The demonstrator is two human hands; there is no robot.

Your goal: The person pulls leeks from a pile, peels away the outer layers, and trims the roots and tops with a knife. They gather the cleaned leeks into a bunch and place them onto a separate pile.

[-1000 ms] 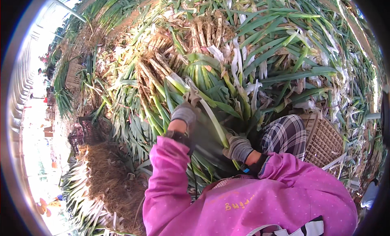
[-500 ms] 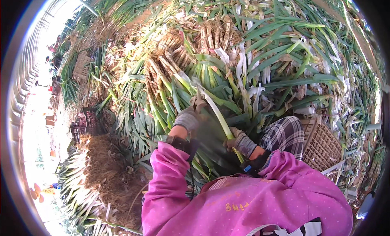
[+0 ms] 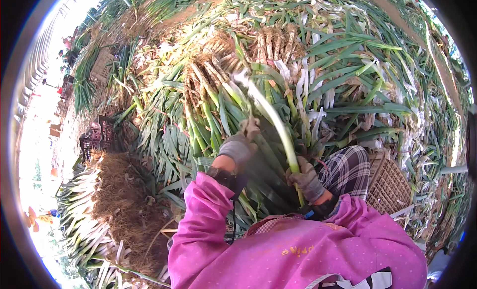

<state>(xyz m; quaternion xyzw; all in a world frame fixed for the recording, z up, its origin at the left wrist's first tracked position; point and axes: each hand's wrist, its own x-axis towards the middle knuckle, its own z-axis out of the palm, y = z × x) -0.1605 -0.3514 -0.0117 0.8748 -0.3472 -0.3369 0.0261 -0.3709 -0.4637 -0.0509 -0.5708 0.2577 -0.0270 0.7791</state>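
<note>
One leek [image 3: 281, 127] | in right hand [image 3: 305, 179] | extends beyond left hand [image 3: 241, 146]

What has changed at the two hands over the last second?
The pale upper end of the stalk has moved forward, away from the left hand, so a wider gap shows between them. Blur hides whether the left hand let anything go. The right hand still grips the stalk's green lower part; the slatted crate stays put.

Head-worn fisheye looks down, near the hands [image 3: 304, 181]; left rim seems overexposed.
</note>
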